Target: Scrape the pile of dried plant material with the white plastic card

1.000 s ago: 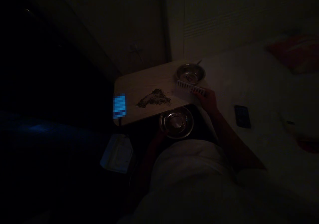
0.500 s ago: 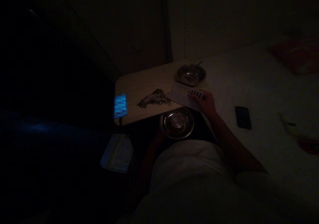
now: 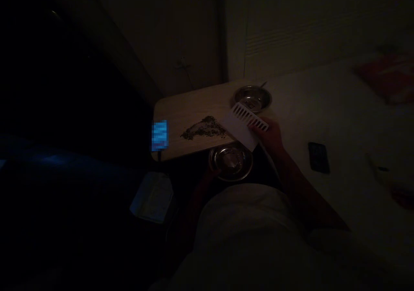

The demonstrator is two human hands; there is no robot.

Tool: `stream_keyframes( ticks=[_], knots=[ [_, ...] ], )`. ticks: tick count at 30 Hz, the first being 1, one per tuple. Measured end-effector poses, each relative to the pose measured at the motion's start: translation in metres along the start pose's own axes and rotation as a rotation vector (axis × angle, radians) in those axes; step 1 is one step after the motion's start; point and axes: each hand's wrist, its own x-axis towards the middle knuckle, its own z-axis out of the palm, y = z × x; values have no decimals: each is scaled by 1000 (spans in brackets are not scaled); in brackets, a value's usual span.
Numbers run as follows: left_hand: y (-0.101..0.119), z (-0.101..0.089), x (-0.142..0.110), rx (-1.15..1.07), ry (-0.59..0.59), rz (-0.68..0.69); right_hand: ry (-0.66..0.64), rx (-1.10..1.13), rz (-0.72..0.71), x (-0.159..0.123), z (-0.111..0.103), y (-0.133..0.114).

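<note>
The room is very dark. My right hand [image 3: 270, 136] is closed on a white flat card with a slotted edge [image 3: 243, 124], held tilted over the right end of a small wooden table [image 3: 181, 109]. Just left of the card lies a pile of dark loose bits [image 3: 203, 128]. My left hand [image 3: 207, 176] is barely visible below the table edge, at the rim of a steel bowl [image 3: 230, 161] that it seems to hold. A second steel bowl [image 3: 252, 97] stands at the table's far right corner.
A glowing blue screen [image 3: 159, 135] sits at the table's left front corner. A pale bed surface [image 3: 339, 118] stretches right, with a dark phone [image 3: 318, 157] on it. A white boxy object [image 3: 152, 198] lies on the dark floor lower left. A wall stands behind.
My right hand has tipped the white card up and shifted it left and down toward the pile. The lower bowl has stayed about where it was.
</note>
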Motion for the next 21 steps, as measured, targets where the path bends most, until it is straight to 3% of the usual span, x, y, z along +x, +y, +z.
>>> stream_keyframes(
  ticks=[7, 12, 17, 21],
  knots=[
    [2, 5, -3, -174, 99, -28, -25, 11, 8, -2, 4, -2],
    [8, 11, -6, -289, 82, 2, -59, 33, -9, -2, 18, -4],
    [13, 13, -12, -346, 76, 12, -172, 1, -76, -3, 45, -19],
    [14, 13, -15, -361, 65, 24, -304, -37, -140, -1, 83, -36]
  ],
)
